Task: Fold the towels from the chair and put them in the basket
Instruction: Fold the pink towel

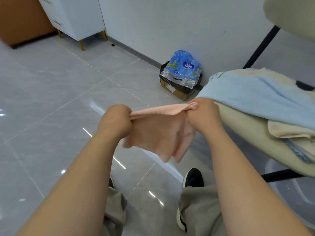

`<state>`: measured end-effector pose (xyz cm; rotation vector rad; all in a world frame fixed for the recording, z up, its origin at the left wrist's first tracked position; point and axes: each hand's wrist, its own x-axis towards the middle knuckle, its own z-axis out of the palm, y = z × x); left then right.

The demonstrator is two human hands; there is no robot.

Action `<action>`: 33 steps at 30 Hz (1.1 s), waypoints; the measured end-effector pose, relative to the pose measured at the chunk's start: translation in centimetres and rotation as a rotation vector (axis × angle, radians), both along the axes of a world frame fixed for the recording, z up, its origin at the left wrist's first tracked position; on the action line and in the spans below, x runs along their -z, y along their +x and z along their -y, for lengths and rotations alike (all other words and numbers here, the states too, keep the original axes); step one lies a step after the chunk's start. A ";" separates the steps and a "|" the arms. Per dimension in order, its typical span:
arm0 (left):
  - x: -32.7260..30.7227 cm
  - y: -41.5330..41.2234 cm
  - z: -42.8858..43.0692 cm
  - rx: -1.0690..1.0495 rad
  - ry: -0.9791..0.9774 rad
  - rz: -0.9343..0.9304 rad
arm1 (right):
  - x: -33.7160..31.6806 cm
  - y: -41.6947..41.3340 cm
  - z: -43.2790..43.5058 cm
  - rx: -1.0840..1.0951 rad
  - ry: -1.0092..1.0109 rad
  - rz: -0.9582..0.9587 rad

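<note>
- Left grip [116,119], a bare hand: fingers curled tight, pinching one top corner of the small peach-pink terry towel [158,133].
- Right grip [205,114], a bare hand: fingers curled, pinching the opposite top corner. A small bunch of cloth stands up above the thumb.
- Top edge of the peach-pink towel runs nearly taut from grip to grip. The rest hangs in the air below both grips, clear of the floor. Lower edge is uneven and motion-blurred, so I cannot tell whether it is doubled over.
- Light blue terry towel [255,97] lies draped over the cream upholstered chair seat [242,132], just behind and to the right of the right grip. Cannot tell whether its near edge touches the knuckles.
- Beige cloth towel [289,129] lies on the same seat, right of the right grip, partly under the blue towel.
- Black metal chair leg [262,45] slants up beyond the right grip.
- Beyond both grips, against the white wall: brown cardboard box lined with a black bag [179,92], holding crumpled blue-and-white plastic packaging [185,65].
- Far beyond the left grip: white cabinet on gold legs [73,16].
- Below the grips: glossy grey tile floor [51,99], black shoe [193,178], grey-green trousers [201,210].
- Low and right of the right grip, under the chair: pale translucent rounded object [289,189], too faint to identify.
</note>
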<state>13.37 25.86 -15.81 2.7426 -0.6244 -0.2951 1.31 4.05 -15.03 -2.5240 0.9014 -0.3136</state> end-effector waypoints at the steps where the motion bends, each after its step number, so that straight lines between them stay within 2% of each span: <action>1: -0.2 0.0 -0.1 -0.039 0.014 0.007 | 0.1 -0.1 0.4 0.047 -0.032 -0.004; 4: -0.7 0.0 -0.1 -0.142 0.023 0.012 | 0.1 -0.4 1.2 0.146 -0.038 -0.104; 8: -1.0 0.0 0.2 -0.173 -0.111 -0.065 | 0.4 -0.5 1.5 0.261 0.213 -0.025; 12: -1.6 -0.4 0.9 -0.259 -0.457 -0.340 | 0.3 -0.4 0.7 0.354 0.691 0.111; 14: -1.9 -0.4 1.1 -0.303 -0.561 -0.464 | 0.2 -0.3 0.6 0.369 0.767 0.083; 16: -2.3 -0.5 1.2 -0.336 -0.556 -0.533 | 0.2 0.0 0.5 0.374 0.806 0.056; 19: -2.7 -0.7 1.3 -0.391 -0.482 -0.589 | 0.2 0.1 0.7 0.393 0.796 0.055; 23: -2.1 -0.9 1.5 -0.433 -0.501 -0.771 | 0.6 0.1 0.7 0.358 0.709 0.029; 29: -2.1 -1.5 2.1 -0.416 -0.663 -1.027 | 0.4 0.1 0.0 0.198 0.524 0.008; 33: -2.4 -1.9 2.5 -0.386 -0.782 -1.066 | 0.6 -0.1 -0.3 0.158 0.401 0.016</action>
